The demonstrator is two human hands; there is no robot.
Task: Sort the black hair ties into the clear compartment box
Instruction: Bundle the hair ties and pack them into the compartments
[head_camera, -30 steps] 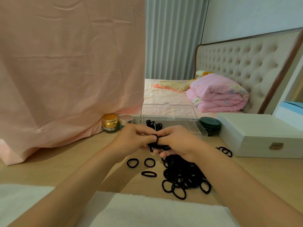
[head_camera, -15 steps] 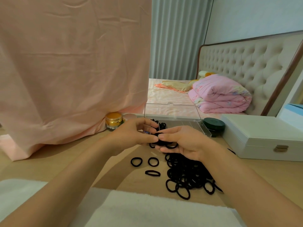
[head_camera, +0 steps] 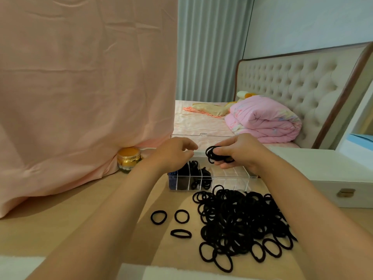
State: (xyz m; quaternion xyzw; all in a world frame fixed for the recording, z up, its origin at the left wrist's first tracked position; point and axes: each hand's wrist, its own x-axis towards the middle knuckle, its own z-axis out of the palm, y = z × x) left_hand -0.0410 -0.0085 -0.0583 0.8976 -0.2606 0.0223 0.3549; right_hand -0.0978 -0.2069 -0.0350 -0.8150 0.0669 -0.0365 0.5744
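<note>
Gripping one bunch [head_camera: 216,157], right hand [head_camera: 241,153]; three loose hair ties [head_camera: 158,217] beside pile [head_camera: 242,221].

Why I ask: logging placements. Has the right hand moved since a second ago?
Yes: gripping hair ties, the right hand went forward, over the clear compartment box.

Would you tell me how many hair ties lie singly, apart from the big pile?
3, left of the pile: left tie, right tie beside it, flattened tie nearer the camera.
</note>
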